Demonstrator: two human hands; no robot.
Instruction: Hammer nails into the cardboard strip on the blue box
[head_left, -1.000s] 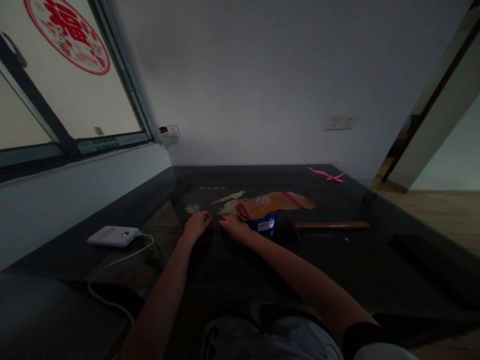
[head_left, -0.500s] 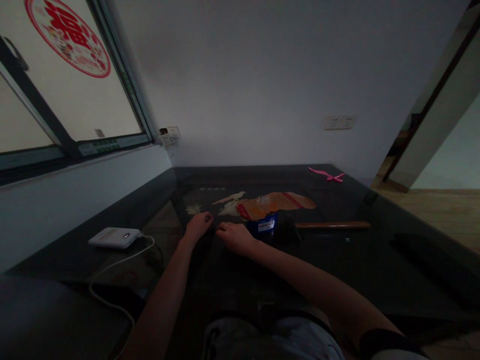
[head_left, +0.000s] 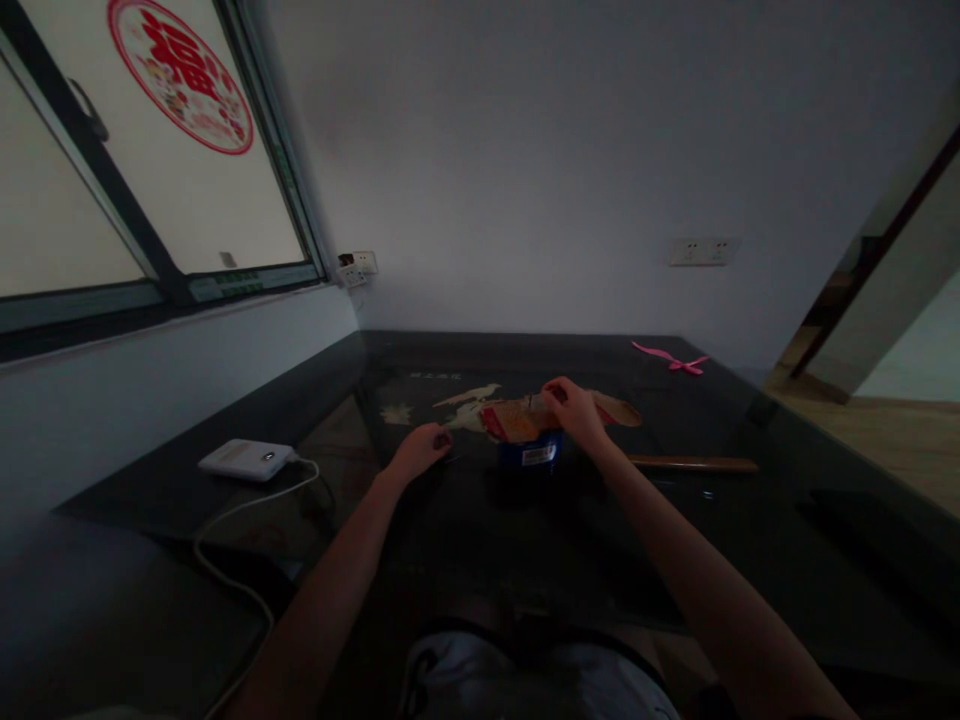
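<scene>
My left hand point(head_left: 422, 449) rests on the dark glass table point(head_left: 465, 540), its fingers curled and pinched on something small that I cannot make out. My right hand point(head_left: 574, 410) is raised over a small blue box point(head_left: 531, 451), fingers closed on the orange and red wrapper point(head_left: 517, 418) that lies across the box's top. The room is dim and fine detail at the fingertips is lost.
A wooden stick point(head_left: 694, 464) lies right of the box. A pink ribbon point(head_left: 670, 359) sits at the far right. A white power bank point(head_left: 245, 459) with a white cable point(head_left: 247, 510) lies at the left. Pale cut-out shapes point(head_left: 465, 397) show behind the box. Window on the left wall.
My right hand has left the spot beside my left hand and moved right and up onto the wrapper on the blue box. My left hand has stayed put. The view shifted slightly.
</scene>
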